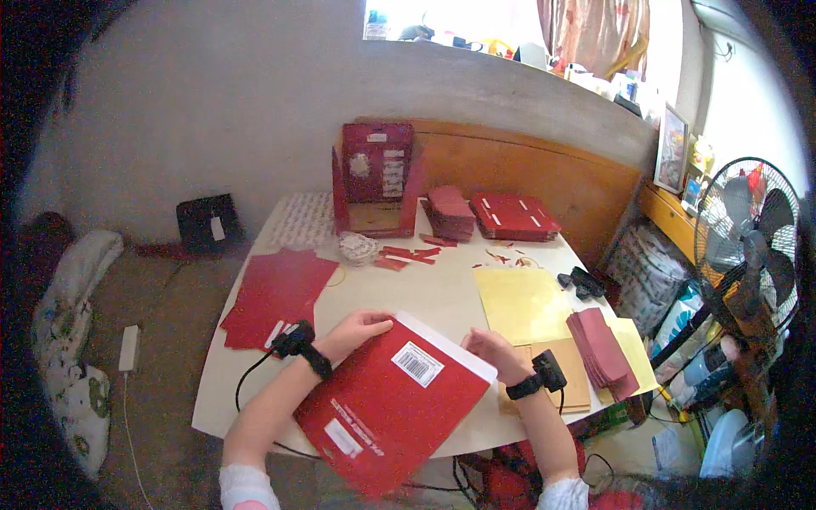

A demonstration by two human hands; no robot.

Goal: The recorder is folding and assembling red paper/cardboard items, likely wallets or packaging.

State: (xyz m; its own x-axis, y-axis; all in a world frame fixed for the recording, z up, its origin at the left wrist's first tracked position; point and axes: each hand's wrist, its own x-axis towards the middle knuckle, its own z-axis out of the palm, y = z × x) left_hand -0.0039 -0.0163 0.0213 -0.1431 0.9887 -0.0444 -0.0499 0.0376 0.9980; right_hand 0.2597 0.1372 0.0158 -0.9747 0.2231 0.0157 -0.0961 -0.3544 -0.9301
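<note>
A flat red cardboard envelope (382,416) is tilted over the near edge of the table, with a white strip along its far edge. It carries a white barcode label and a second small white label. My left hand (359,333) is closed on its far left corner, thumb along the edge. At the far right corner my right hand (497,355) is curled against the white strip; some of its fingertips are hidden. To the left lies a spread of red flat sheets (280,293). Yellow sheets (523,302) are to the right.
Behind stand an open red box (374,221), a stack of dark red pieces (450,217) and a pile of red envelopes (514,217). White label sheets (302,221), a white roll (359,248) and red scraps (408,257) lie nearby. A fan (748,238) stands right.
</note>
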